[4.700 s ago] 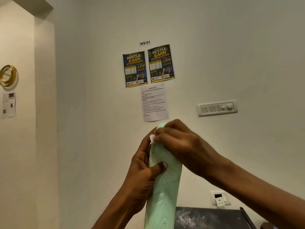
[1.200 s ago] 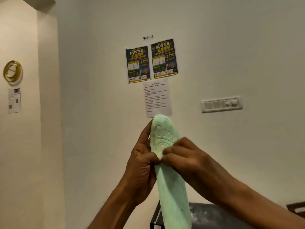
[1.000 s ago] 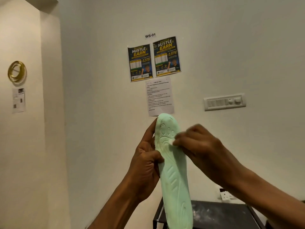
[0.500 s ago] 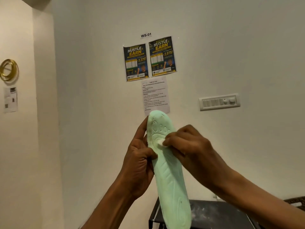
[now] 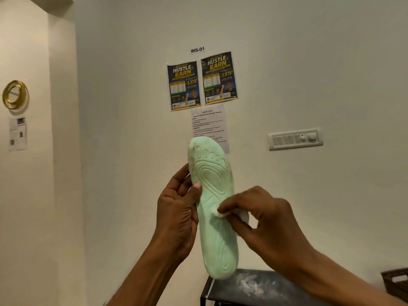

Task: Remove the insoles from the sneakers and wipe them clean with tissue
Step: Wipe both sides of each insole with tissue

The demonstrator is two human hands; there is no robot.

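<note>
Insole (image 5: 217,239) out, wiping underway: left hand (image 5: 176,215) grips its edge, right hand (image 5: 269,221) pinches tissue (image 5: 218,214) against its middle; heel probably left to wipe.

Two posters (image 5: 202,81), printed sheet (image 5: 209,127) (under posters), switch panel (image 5: 295,139), gold ring (image 5: 15,94).

The insole (image 5: 217,244) is mint green, embossed with curved ridges and ovals. The tissue (image 5: 218,214) is white. Above the insole, posters (image 5: 184,86) are navy with yellow lettering; below it, the counter (image 5: 265,288) is black, smeared whitish.
</note>
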